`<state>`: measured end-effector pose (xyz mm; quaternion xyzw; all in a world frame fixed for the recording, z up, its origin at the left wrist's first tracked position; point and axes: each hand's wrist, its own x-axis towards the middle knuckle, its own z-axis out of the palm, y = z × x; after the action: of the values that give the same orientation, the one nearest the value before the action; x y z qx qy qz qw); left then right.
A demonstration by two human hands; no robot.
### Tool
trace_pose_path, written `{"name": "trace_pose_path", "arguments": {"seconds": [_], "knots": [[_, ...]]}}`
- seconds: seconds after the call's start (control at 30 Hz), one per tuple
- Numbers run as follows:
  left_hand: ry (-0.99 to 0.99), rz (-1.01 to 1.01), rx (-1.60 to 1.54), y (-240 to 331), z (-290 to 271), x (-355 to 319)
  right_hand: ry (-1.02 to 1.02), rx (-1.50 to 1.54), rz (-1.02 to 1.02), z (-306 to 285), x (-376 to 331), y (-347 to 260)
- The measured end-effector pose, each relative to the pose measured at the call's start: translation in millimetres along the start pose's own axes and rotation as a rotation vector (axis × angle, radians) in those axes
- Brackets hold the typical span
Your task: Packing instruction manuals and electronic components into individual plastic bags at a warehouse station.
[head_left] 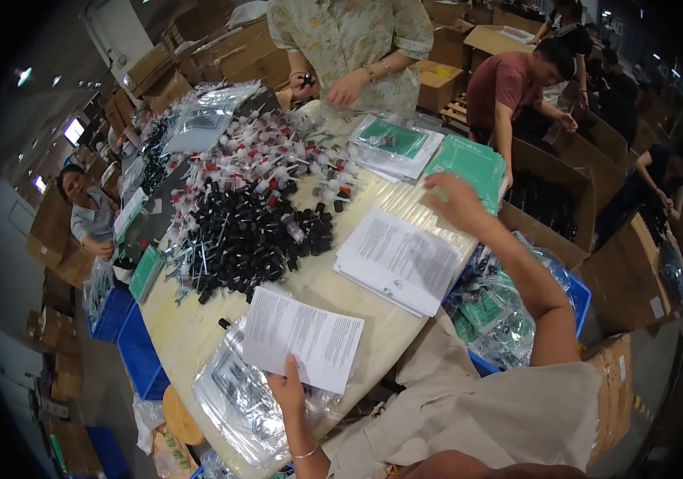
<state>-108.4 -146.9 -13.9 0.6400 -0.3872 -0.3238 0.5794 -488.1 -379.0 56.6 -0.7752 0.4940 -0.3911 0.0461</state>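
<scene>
My left hand (287,386) pinches the lower edge of a printed white sheet (301,338), thumb on top. Beneath that sheet lie clear plastic bags (233,399) at the table's near edge. My right hand (459,201) is at the near edge of a stack of green cards (469,164), its fingers apart and slightly bent, with nothing seen in them. I cannot tell whether the fingertips touch the cards. Between my hands rests a stack of printed white sheets (397,259).
A heap of small black-capped parts (257,239) and white-and-red parts (237,164) covers the table's middle. Blue bins (582,295) with bagged items stand by the table. Across it, a person in a patterned shirt (349,40) handles small parts. Cardboard boxes (553,172) and other people are around.
</scene>
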Motion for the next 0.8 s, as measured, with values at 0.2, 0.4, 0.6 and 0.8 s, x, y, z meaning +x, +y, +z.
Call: {"name": "trace_pose_path", "arguments": {"seconds": [0.2,0.4,0.6,0.8], "knots": [[-0.012,0.025,0.014,-19,-5,2,-0.295,-0.347,0.164,-57,0,78],[0.026,0.034,0.026,-17,-5,-1,-0.344,-0.402,0.158,-52,-8,77],[0.033,0.069,-0.006,-12,1,-2,-0.32,-0.539,0.117,-42,-4,75],[0.048,-0.023,-0.076,1,-11,-3,-0.189,-0.656,0.181,-31,12,80]]}}
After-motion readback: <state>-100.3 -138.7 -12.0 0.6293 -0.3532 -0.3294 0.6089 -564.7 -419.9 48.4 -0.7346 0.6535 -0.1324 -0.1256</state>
